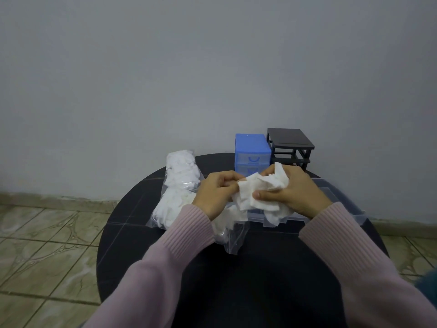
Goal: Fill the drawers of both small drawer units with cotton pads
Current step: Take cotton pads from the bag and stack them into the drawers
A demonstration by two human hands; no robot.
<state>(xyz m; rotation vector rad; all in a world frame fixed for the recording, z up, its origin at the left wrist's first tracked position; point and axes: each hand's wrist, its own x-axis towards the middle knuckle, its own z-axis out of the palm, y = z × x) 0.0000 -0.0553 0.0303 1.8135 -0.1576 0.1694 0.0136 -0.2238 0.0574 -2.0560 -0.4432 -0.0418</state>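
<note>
Both hands, left [216,192] and right [292,192], are pinching a wad of cotton pads [259,194] over the clear drawers [331,200]. Blue unit [252,150] and black frame [289,144] sit behind, bag [179,185] off left.

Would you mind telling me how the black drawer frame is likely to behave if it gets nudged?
The black frame looks like an open plastic shell with its slots empty, so it is probably light and would slide on the smooth round table. It stands near the table's far edge, so a push away from the person might tip it off. Beside it, the blue unit would likely block a leftward slide.
</note>
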